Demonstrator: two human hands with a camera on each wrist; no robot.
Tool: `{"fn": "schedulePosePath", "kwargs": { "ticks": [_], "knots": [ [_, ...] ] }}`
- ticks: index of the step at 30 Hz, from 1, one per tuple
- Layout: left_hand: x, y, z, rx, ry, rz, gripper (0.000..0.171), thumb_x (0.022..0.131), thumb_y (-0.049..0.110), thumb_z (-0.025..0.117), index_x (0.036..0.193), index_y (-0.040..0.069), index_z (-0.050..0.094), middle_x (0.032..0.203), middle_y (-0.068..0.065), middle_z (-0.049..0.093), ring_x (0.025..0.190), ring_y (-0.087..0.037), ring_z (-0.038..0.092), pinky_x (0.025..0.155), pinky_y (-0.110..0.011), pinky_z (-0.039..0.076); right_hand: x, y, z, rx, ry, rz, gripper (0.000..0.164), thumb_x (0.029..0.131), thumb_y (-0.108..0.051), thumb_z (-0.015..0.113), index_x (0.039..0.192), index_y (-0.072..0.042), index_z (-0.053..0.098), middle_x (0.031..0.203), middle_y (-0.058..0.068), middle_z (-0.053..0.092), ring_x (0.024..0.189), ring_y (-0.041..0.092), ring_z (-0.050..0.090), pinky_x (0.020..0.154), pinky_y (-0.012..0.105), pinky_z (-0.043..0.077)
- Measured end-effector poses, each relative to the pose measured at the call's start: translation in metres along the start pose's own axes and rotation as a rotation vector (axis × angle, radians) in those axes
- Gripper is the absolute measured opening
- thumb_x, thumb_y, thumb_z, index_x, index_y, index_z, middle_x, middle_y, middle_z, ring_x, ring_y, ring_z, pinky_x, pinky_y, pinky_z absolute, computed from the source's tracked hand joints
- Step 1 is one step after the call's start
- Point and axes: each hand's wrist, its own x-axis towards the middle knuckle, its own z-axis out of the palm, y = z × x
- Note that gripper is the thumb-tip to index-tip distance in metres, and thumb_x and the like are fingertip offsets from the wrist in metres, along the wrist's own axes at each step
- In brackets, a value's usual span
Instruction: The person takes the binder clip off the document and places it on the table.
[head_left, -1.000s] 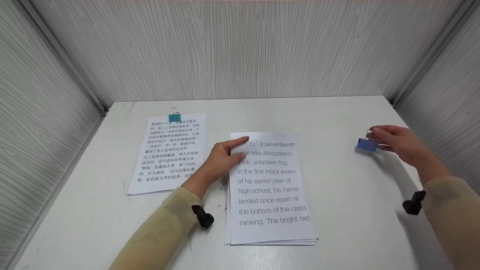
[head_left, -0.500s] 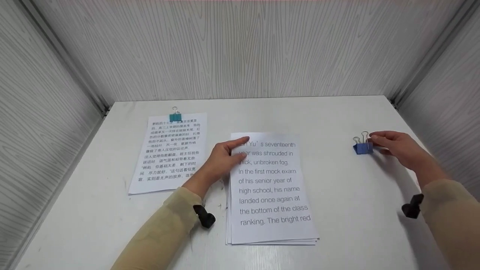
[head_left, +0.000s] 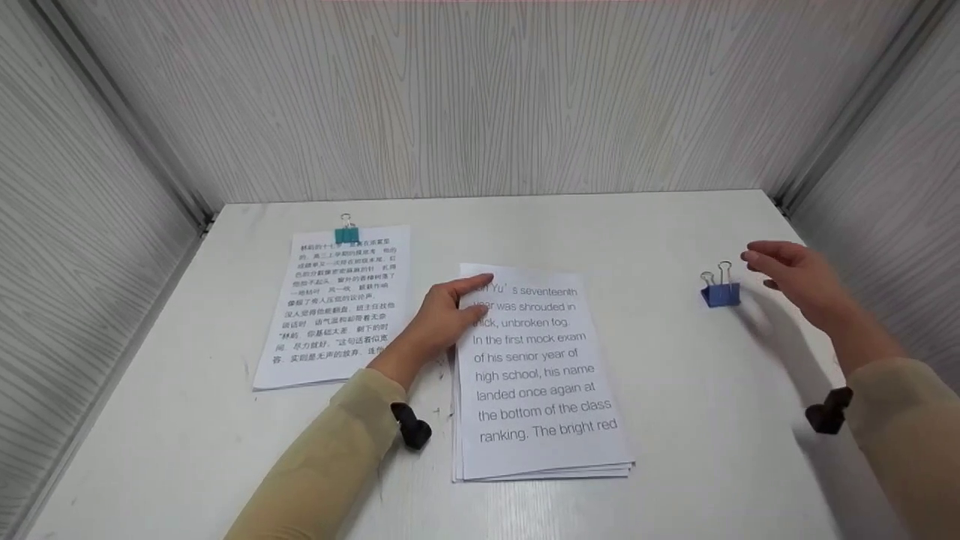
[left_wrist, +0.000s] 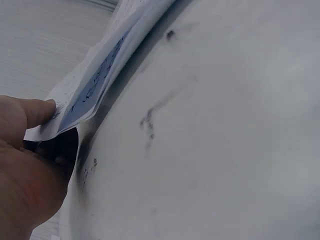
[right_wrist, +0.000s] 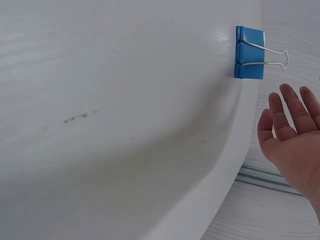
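Only R wrist cam shows R hand [right_wrist: 296, 145] palm-side.

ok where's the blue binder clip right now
In the head view, the blue binder clip stands on the right side of the white table, just left of the right grip and apart from it, with the English paper stack farther left.

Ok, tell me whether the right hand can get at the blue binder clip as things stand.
Most likely yes: the right hand is empty and close beside the blue binder clip, whose wire handles point up, and nothing shows between them.
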Motion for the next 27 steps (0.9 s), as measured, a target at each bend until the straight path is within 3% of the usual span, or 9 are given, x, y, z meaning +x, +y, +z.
{"fn": "schedulePosePath", "kwargs": {
  "ticks": [3,6,10,12,14,19,22,27],
  "knots": [
    [0.003,0.000,0.000,0.045,0.004,-0.005,0.055,0.102,0.002,0.066,0.155,0.012,0.057,0.152,-0.006,0.060,0.145,-0.018,0.049,0.124,-0.038,0.032,0.000,-0.013,0.006,-0.060,0.044,-0.024,0.064,0.107,-0.043,0.063,0.153,0.000,0.051,0.119,-0.024,0.067,0.109,-0.010,0.059,0.089,0.008,0.048],
    [0.004,0.002,0.001,0.120,0.019,-0.014,0.055,0.102,0.004,0.066,0.156,0.013,0.056,0.153,-0.005,0.059,0.148,-0.018,0.045,0.126,-0.038,0.029,-0.002,-0.027,0.015,-0.142,0.050,-0.040,0.068,0.107,-0.048,0.061,0.156,-0.003,0.049,0.136,-0.006,0.067,0.118,-0.002,0.060,0.093,0.008,0.046],
    [0.001,0.009,0.004,0.282,0.038,-0.038,0.060,0.100,0.014,0.071,0.158,0.017,0.054,0.155,-0.004,0.058,0.150,-0.021,0.043,0.126,-0.038,0.029,-0.009,-0.047,0.030,-0.239,0.016,-0.057,0.072,0.106,-0.053,0.061,0.160,-0.009,0.045,0.152,0.014,0.058,0.137,0.022,0.057,0.113,0.033,0.047],
    [-0.003,0.014,0.006,0.376,0.039,-0.043,0.066,0.099,0.020,0.073,0.161,0.018,0.050,0.159,-0.007,0.053,0.153,-0.024,0.040,0.127,-0.040,0.028,-0.013,-0.056,0.039,-0.272,-0.003,-0.069,0.076,0.104,-0.056,0.062,0.162,-0.010,0.043,0.155,0.016,0.055,0.142,0.033,0.053,0.116,0.050,0.044],
    [-0.007,0.019,0.006,0.472,0.039,-0.044,0.072,0.099,0.026,0.074,0.164,0.017,0.044,0.166,-0.012,0.043,0.156,-0.030,0.034,0.128,-0.043,0.026,-0.017,-0.064,0.048,-0.296,-0.020,-0.097,0.079,0.103,-0.056,0.064,0.163,-0.009,0.041,0.157,0.018,0.053,0.145,0.038,0.049,0.116,0.060,0.040],
    [-0.019,0.030,0.007,0.706,0.061,-0.004,0.086,0.097,0.043,0.075,0.167,0.011,0.035,0.174,-0.025,0.016,0.161,-0.041,0.015,0.128,-0.049,0.023,-0.030,-0.083,0.073,-0.386,-0.055,-0.178,0.084,0.101,-0.054,0.068,0.166,-0.011,0.036,0.163,0.021,0.045,0.143,0.049,0.047,0.113,0.065,0.041],
    [-0.028,0.035,0.009,0.801,0.060,0.030,0.092,0.095,0.053,0.073,0.166,0.007,0.036,0.174,-0.026,0.013,0.161,-0.043,0.009,0.128,-0.051,0.023,-0.039,-0.094,0.090,-0.458,-0.096,-0.208,0.092,0.100,-0.057,0.069,0.169,-0.013,0.028,0.168,0.021,0.036,0.148,0.051,0.040,0.115,0.068,0.036],
    [-0.050,0.037,0.017,0.948,0.012,0.062,0.101,0.094,0.070,0.064,0.166,0.006,0.034,0.174,-0.022,0.017,0.162,-0.043,0.008,0.130,-0.053,0.012,-0.055,-0.110,0.125,-0.593,-0.166,-0.249,0.105,0.096,-0.067,0.068,0.171,-0.012,0.020,0.175,0.017,0.020,0.157,0.046,0.024,0.122,0.068,0.025]
  ]
}}
